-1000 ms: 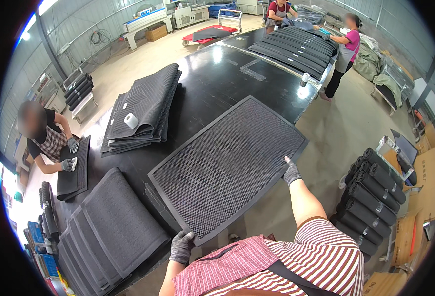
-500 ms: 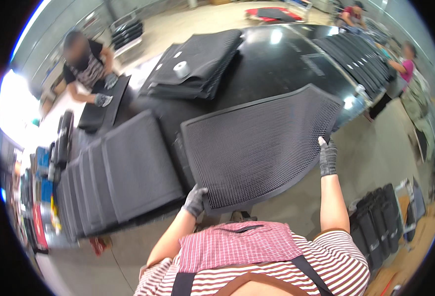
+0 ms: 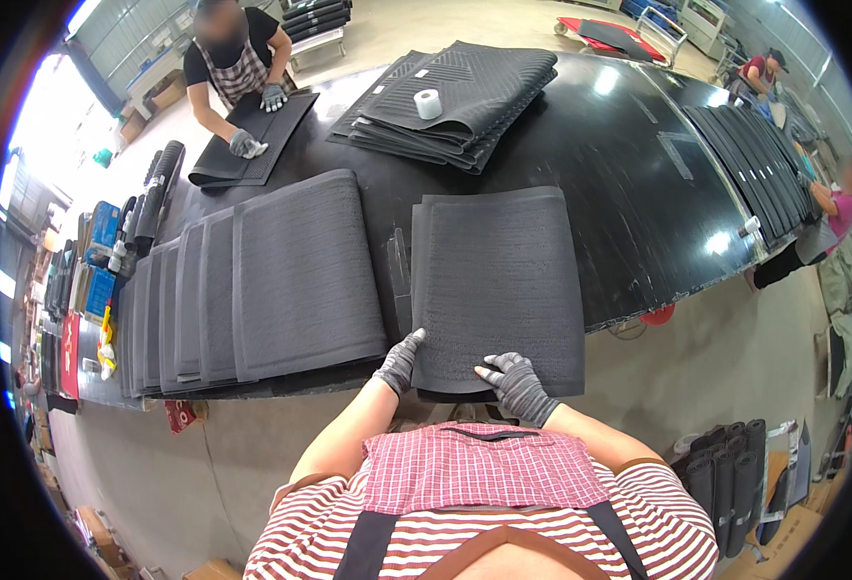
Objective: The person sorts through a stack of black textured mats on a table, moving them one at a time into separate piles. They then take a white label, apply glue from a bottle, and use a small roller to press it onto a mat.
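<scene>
A black rubber mat (image 3: 499, 280), folded over on itself, lies at the near edge of the dark table with its near end sticking out past it. My left hand (image 3: 402, 363), in a grey glove, grips the mat's near left corner, thumb against the side edge. On the near edge, right of that corner, my gloved right hand (image 3: 520, 387) holds the layers with its fingers on the upper face; the part of the hand below is hidden. Left of this mat, several folded black mats (image 3: 305, 275) overlap in a row.
A black table (image 3: 629, 203) bears a mat pile (image 3: 474, 106) with a white tape roll (image 3: 428, 103) on top. Across it, a co-worker (image 3: 237, 72) presses a folded mat (image 3: 257, 145). More mats (image 3: 750, 164) and people stand far right. Rolled mats (image 3: 726, 483) are at lower right.
The mat, spread out between my hands before, is now folded double. My right hand has come left and nearer, close to my left hand. The view has shifted too.
</scene>
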Available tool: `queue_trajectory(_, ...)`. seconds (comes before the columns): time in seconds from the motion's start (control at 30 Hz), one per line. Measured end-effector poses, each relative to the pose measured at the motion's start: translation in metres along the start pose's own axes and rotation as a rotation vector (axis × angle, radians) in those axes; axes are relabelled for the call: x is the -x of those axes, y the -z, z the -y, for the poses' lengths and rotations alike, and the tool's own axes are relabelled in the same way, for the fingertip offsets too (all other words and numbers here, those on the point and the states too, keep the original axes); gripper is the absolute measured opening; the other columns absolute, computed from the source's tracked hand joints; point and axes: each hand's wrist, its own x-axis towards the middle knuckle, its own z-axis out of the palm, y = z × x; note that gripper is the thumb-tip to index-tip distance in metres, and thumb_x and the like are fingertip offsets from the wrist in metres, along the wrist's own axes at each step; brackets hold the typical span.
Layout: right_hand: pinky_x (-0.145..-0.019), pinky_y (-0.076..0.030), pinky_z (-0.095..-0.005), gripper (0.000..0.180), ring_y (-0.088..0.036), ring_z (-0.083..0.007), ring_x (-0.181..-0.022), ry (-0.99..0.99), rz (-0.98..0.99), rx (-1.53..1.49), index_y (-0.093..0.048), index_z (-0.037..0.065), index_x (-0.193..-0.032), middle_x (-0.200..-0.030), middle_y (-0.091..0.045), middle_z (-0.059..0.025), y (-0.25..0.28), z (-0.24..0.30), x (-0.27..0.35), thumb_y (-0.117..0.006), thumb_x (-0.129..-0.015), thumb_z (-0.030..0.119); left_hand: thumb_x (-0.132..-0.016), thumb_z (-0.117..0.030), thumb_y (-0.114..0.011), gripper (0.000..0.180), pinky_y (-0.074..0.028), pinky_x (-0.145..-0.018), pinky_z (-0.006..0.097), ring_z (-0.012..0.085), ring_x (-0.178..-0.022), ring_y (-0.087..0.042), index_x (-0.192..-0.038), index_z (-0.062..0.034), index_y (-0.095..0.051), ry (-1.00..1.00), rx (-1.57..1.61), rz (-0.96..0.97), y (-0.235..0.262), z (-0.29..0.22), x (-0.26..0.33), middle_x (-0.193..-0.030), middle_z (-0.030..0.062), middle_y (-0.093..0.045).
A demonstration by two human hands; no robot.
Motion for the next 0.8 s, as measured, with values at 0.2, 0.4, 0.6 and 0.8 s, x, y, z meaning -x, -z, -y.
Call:
queue_trajectory(0.2,-0.094,-0.039,-0.0424,0.048,-0.052,-0.0290,-0.106,0.121,-0.074,-0.095,-0.061,0.016,-0.123,-0.122,-0.055,-0.0128,0.010,-0.007,0.019,-0.059,-0.076,0.010,-0.090,-0.022,-0.059,0.044,-0.048,-0.095,0.044,0.0301,-0.108,-0.058,-0.127,-0.0006,-0.048,0.007,-0.010,0.069,-0.004,-0.004,0.001,-0.120,0.0168,-0.058)
queue_trajectory(0.4,-0.096,-0.041,-0.0438,0.057,-0.052,-0.0352,-0.110,0.208,-0.114,-0.302,-0.060,0.005,-0.114,-0.115,-0.057,-0.0176,0.065,-0.016,0.004,-0.075,-0.069,0.035,-0.090,-0.022,-0.059,0.048,-0.045,-0.094,0.037,0.0251,-0.107,-0.057,-0.128,0.0039,-0.046,-0.209,-0.542,0.078,-0.011,-0.010,0.012,-0.120,0.0161,-0.059)
queue_trajectory(0.6,-0.098,-0.041,-0.0415,0.061,-0.053,-0.0350,-0.113,-0.912,-0.508,-0.392,-0.047,-0.010,-0.126,-0.122,-0.054,-0.0244,0.012,-0.154,0.024,-0.065,-0.084,0.030,-0.089,-0.018,-0.058,0.057,-0.046,-0.095,0.032,0.0231,-0.108,-0.057,-0.138,0.0019,-0.035,-0.411,-0.646,0.010,-0.016,0.007,-0.013,-0.121,0.0175,-0.058)
queue_trajectory(0.8,-0.084,-0.046,-0.0341,0.046,-0.059,-0.0209,-0.091,-0.731,-0.556,-0.964,-0.059,-0.004,-0.113,-0.104,-0.063,-0.0094,0.057,-0.134,0.012,-0.065,-0.083,0.029,-0.092,-0.010,-0.053,0.056,-0.037,-0.105,0.032,0.0241,-0.125,-0.047,-0.142,0.0018,-0.031,-0.807,-0.645,0.255,-0.040,-0.049,0.065,-0.133,0.0217,-0.050)
